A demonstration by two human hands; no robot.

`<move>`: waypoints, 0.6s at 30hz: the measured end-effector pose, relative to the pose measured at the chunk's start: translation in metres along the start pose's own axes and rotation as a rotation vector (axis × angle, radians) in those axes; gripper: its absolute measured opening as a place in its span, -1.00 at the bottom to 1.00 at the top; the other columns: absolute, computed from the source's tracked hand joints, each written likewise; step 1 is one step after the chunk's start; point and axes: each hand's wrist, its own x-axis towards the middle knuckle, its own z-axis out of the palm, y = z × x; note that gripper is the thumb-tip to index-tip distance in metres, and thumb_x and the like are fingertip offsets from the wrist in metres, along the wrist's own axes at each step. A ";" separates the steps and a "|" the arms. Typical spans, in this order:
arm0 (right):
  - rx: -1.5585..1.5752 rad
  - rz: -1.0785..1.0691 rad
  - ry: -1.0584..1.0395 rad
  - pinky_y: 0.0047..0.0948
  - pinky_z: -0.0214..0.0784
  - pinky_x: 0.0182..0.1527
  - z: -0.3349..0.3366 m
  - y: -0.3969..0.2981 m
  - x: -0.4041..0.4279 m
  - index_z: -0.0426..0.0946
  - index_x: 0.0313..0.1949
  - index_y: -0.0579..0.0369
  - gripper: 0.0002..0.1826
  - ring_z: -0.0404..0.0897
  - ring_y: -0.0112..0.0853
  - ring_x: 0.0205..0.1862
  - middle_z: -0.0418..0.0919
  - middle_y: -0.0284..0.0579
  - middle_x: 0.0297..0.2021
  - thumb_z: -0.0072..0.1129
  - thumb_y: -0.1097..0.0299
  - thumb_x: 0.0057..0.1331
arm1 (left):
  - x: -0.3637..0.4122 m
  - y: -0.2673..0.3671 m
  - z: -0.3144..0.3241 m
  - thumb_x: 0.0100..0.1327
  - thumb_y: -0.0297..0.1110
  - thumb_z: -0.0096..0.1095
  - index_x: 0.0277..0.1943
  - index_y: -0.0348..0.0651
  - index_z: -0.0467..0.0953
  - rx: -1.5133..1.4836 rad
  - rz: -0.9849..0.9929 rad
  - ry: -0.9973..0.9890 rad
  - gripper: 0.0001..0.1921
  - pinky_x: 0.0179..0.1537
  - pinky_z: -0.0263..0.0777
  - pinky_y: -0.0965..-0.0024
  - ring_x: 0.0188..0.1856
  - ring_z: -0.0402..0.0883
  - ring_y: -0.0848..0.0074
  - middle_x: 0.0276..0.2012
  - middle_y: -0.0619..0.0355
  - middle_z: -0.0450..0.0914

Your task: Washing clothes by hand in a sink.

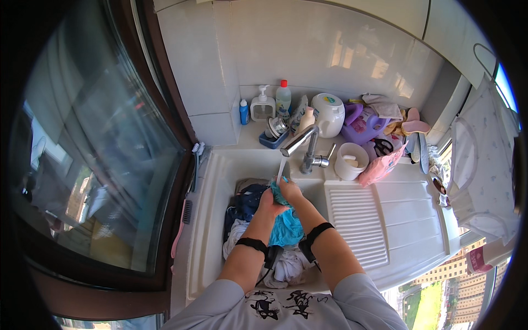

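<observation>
Both my left hand point(270, 204) and my right hand point(289, 189) grip a turquoise cloth garment point(286, 231) inside the white laundry sink point(214, 173). A stream of water falls from the chrome faucet point(299, 141) onto the cloth at my fingers. The lower part of the garment hangs between my forearms onto other laundry. Dark navy clothing point(247, 202) lies to the left of my hands, and white clothing point(288, 268) lies nearer my body. Some of my fingertips are hidden by the cloth and water.
A ribbed washboard point(357, 222) is moulded right of the basin. Along the back stand a white tub point(351, 161), a pink pouch point(381, 167), a purple detergent jug point(365, 126) and a pump bottle point(262, 105). Brushes point(185, 212) rest on the left ledge, beside a glass door point(111, 165).
</observation>
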 end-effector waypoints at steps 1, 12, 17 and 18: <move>0.001 -0.007 -0.009 -0.20 0.08 0.13 0.004 -0.010 -0.008 0.28 0.10 0.01 -0.36 0.27 0.02 0.10 0.32 0.11 0.05 -0.02 -0.11 0.11 | -0.002 0.010 -0.006 0.26 -0.12 -0.18 -0.14 -0.16 0.42 0.072 0.054 0.038 -0.67 -0.03 0.29 0.10 -0.09 0.47 0.27 -0.17 0.04 0.50; 1.216 0.495 -0.198 -0.22 0.29 -0.11 0.014 0.029 -0.045 0.26 0.09 0.08 -0.31 0.39 -0.26 -0.05 0.31 -0.03 0.00 0.11 -0.07 0.05 | -0.047 -0.019 0.004 0.03 -0.47 0.05 -0.16 -0.30 0.49 1.261 0.377 0.226 -0.72 -0.36 0.31 0.47 -0.38 0.46 0.58 -0.43 0.18 0.51; 0.993 0.407 0.150 -0.45 0.37 -0.26 0.021 0.006 -0.053 0.42 -0.09 0.23 -0.56 0.51 -0.33 -0.31 0.52 -0.08 -0.33 0.14 0.26 0.06 | -0.056 -0.018 -0.031 0.10 -0.35 0.03 -0.15 -0.23 0.45 0.241 0.245 0.509 -0.74 -0.21 0.34 0.36 -0.27 0.50 0.41 -0.29 0.09 0.54; 0.934 0.329 0.196 -0.44 0.37 -0.25 0.017 0.009 -0.051 0.42 -0.09 0.25 -0.57 0.50 -0.34 -0.30 0.51 -0.07 -0.33 0.13 0.30 0.04 | -0.054 -0.018 -0.025 0.14 -0.24 0.02 -0.11 -0.16 0.39 0.184 0.209 0.584 -0.71 -0.21 0.36 0.27 -0.22 0.50 0.33 -0.26 0.09 0.52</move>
